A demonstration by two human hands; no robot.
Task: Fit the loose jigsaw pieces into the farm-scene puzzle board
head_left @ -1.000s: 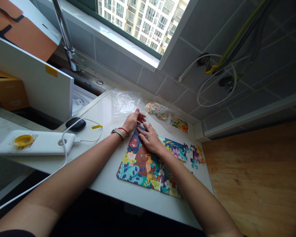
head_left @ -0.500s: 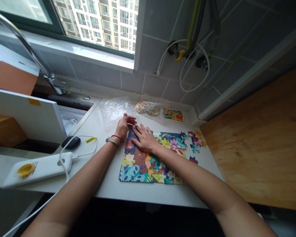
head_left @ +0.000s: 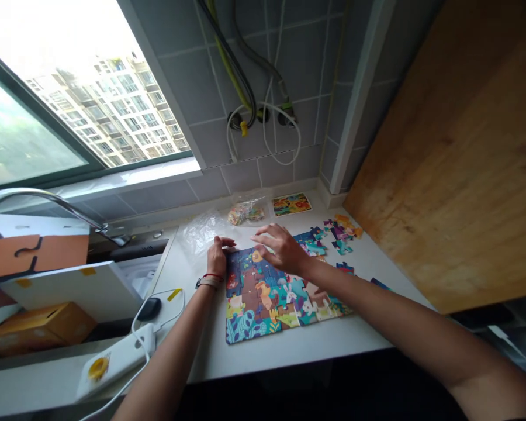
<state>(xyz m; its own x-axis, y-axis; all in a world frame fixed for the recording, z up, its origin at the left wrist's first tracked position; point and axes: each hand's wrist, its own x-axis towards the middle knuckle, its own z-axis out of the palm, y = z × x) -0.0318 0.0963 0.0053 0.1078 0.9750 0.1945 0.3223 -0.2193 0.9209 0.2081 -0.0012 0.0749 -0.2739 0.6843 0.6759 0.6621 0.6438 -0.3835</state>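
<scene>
While the left hand (head_left: 218, 255) rests at the far left corner of the colourful cardboard jigsaw puzzle (head_left: 276, 295), its fingers lie flat and released against the white table (head_left: 289, 345), touching the puzzle edge and grasping nothing. A pale watch strap and red cord (head_left: 209, 280) circle that wrist. The right hand (head_left: 283, 248) hovers over the far edge of the assembled puzzle, fingers spread and slightly curled; its grip is released, with no piece visibly held. The puzzle lies flat near the front edge of the table, between the two forearms.

Loose puzzle pieces (head_left: 339, 231) sit to the right of the right hand, some in a joined blue cluster (head_left: 311, 241), others scattered near the wooden panel (head_left: 456, 152). A clear plastic bag of pieces (head_left: 245, 212) and a small printed reference card (head_left: 291, 204) lie at the far side against the grey tiled wall. A crumpled clear plastic sheet (head_left: 197, 234) lies just beyond the left hand. To the left, a white power bank with a yellow ring (head_left: 114, 362) and a black mouse-shaped object (head_left: 149, 308) sit near the sink
</scene>
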